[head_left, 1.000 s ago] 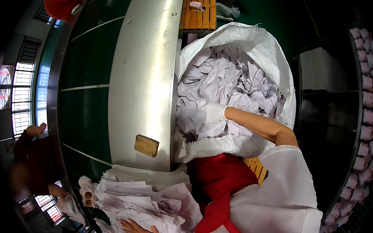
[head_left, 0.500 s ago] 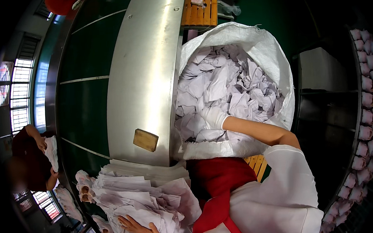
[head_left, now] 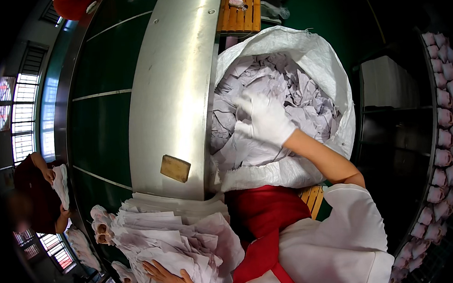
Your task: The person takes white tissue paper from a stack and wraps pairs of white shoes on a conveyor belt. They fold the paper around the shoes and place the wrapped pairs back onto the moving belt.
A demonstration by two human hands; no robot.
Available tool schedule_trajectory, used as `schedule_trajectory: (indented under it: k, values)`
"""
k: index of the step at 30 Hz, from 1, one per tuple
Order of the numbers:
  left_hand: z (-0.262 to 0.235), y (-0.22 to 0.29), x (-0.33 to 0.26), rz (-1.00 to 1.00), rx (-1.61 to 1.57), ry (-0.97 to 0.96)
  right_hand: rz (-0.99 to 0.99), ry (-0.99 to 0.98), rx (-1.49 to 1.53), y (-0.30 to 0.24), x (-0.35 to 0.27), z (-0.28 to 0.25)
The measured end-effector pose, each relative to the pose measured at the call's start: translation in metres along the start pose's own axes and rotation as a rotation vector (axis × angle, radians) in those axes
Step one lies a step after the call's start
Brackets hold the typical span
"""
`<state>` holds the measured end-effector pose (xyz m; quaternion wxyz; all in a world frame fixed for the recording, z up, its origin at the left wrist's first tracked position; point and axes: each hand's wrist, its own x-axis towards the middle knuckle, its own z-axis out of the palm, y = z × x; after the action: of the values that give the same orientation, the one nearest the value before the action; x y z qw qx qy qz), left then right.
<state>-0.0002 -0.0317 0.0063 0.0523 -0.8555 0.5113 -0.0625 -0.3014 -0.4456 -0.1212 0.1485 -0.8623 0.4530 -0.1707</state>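
My right hand, in a white glove, is over the crumpled white paper that fills a large white woven sack. Its thumb and fingers are apart, the fingertips slightly blurred, and nothing shows between them. Bare and spread flat, my left hand rests on a thick, uneven stack of white paper sheets at the lower left. The sack's near rim is folded down in front of my red apron.
A metal ledge runs left of the sack, with a small brown block on it. Beyond lies a green conveyor belt. A co-worker holds a white shoe at far left. Racked pale shoes line the right side.
My right hand has lifted up out of the paper in the sack, its fingers now in view. Some sheets there have shifted. The left hand stays on the stack.
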Motion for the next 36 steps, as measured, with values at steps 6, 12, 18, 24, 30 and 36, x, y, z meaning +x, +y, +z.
schedule_trajectory:
  k: [6, 12, 18, 24, 30, 36]
  values:
    - [-0.004, 0.002, 0.006, 0.024, -0.035, -0.001, 0.333, -0.606, 0.088, 0.059, 0.014, 0.064]
    - [-0.002, 0.000, 0.003, 0.034, -0.047, 0.013, 0.135, -0.541, -0.242, 0.036, -0.060, 0.130]
    - [-0.002, 0.003, 0.003, 0.027, -0.083, 0.023, 0.016, -0.621, -0.339, 0.043, -0.039, 0.118]
    - [0.000, 0.003, 0.005, 0.016, -0.096, 0.023, 0.039, -0.259, -0.086, 0.057, -0.013, 0.036]
    - [-0.003, 0.002, 0.006, 0.029, -0.079, 0.029, 0.506, -0.234, -0.471, 0.185, -0.010, 0.061]
    - [0.002, 0.000, 0.005, 0.038, -0.089, 0.061, 0.879, -0.663, -0.167, 0.260, -0.108, 0.109]
